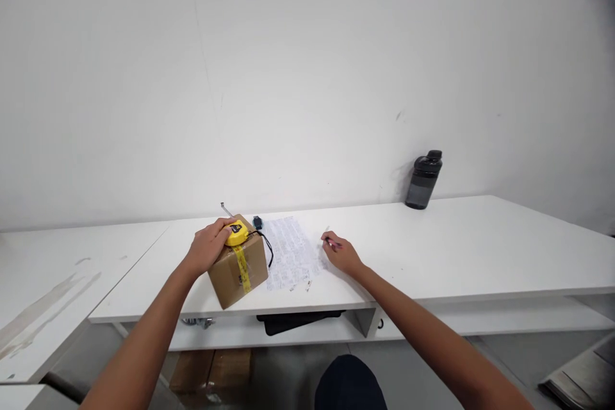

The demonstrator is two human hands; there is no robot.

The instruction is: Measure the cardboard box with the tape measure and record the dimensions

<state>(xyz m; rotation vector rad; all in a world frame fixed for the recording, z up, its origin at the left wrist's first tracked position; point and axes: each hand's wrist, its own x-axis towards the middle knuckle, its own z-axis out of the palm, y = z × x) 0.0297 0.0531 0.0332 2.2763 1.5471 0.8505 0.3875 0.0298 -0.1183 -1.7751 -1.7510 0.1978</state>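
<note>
Head view: left hand (209, 247) held tape measure (237, 233) within its fingers, atop box (225, 280); right hand (344, 258) pinched pen (332, 243) beside paper (291, 253).

2 bare arms (408, 317) reach forward — left hand (207, 246) curled palm-down, right hand (343, 255) pinched at the fingertips (325, 237).

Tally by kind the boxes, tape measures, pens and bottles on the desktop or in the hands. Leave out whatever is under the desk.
Box: 1
Tape measure: 1
Pen: 1
Bottle: 1
Total: 4
</note>
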